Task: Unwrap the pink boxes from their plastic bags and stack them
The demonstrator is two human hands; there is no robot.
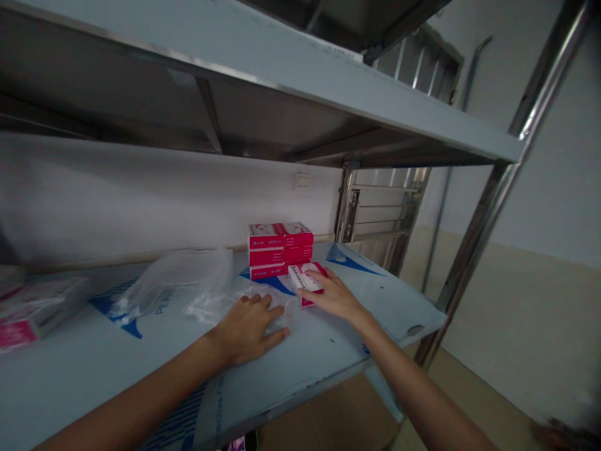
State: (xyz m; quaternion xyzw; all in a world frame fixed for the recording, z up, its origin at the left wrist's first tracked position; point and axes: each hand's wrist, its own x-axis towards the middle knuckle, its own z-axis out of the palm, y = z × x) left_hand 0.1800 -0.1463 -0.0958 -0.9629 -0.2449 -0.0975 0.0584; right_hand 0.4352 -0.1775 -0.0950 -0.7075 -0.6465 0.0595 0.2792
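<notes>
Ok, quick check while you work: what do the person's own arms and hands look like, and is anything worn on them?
The left hand and right hand are bare, with no gloves. The left forearm and right forearm show no sleeves, and no watch or band is visible.

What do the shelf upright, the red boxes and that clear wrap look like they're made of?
The shelf upright looks like stainless steel, going by its bright, streaky metallic shine. The red boxes seem to be printed paperboard, with flat faces and crisp corners. The clear wrap looks like thin plastic film, see-through and creased.
</notes>
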